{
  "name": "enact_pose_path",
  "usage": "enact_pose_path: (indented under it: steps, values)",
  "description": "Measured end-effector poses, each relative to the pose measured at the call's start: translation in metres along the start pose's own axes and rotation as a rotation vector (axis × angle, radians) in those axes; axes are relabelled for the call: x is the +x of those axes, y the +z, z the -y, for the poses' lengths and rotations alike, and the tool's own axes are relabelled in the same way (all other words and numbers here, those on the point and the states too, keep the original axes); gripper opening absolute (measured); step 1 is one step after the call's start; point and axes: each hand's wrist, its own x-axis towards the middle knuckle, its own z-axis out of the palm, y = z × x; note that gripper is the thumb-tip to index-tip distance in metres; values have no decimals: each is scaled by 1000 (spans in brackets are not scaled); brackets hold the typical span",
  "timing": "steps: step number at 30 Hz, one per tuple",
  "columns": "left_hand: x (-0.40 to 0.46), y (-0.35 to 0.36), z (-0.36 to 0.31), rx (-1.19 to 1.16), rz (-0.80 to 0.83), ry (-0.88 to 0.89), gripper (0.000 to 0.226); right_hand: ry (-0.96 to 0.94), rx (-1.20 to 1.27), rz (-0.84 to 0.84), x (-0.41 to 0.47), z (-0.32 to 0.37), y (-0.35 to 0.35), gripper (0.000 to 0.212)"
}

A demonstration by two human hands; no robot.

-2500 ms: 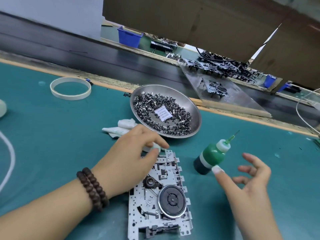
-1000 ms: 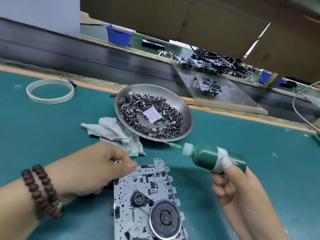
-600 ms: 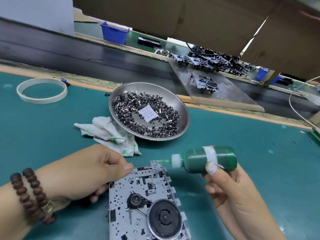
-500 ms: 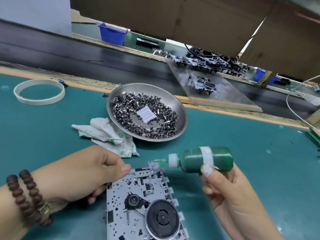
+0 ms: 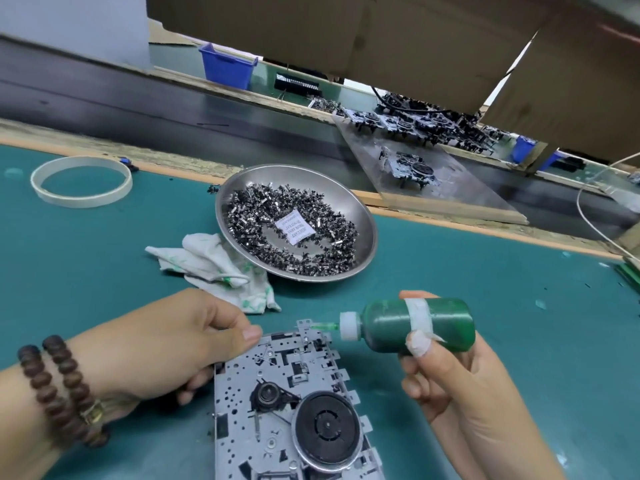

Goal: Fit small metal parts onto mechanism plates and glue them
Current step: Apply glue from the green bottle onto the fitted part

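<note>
Green worktop (image 5: 86, 271): your right hand (image 5: 446, 368) gripped glue bottle (image 5: 415, 325), swung nozzle down onto mechanism plate (image 5: 277, 386) far corner; left hand (image 5: 166, 348) pinched plate edge. Gluing began.

Teal bench (image 5: 86, 258); on it dish (image 5: 363, 220), rag (image 5: 207, 258), ring (image 5: 81, 181), seemingly plate (image 5: 242, 393).

Mechanism plate (image 5: 277, 393): near end cut off by the bottom frame edge; left edge partly hidden under left hand (image 5: 166, 344). Nozzle tip of glue bottle (image 5: 415, 325): contact with plate indeterminate. Print on paper slip (image 5: 295, 227) in dish (image 5: 367, 220): too small to read reliably.
</note>
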Motion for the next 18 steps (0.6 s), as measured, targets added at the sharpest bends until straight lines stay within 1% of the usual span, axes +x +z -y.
enact_pose_path:
  steps: [3, 7, 9, 13, 18]
  values:
    - [-1, 1, -2, -2, 8, -14, 31, -44, -56, -36, -1, -2, 0, 73]
    - [0, 1, -4, -32, 2, -43, 38, -179, -193, -128, -2, -4, 1, 66]
    - [0, 1, -5, -39, 9, -51, 40, -230, -224, -159, -3, -5, 3, 63]
    - [-1, 1, -7, -26, 12, -49, 45, -280, -260, -186, -3, -8, 6, 58]
    - [-3, 2, -9, -30, 5, -47, 43, -309, -271, -239, -3, -9, 3, 57]
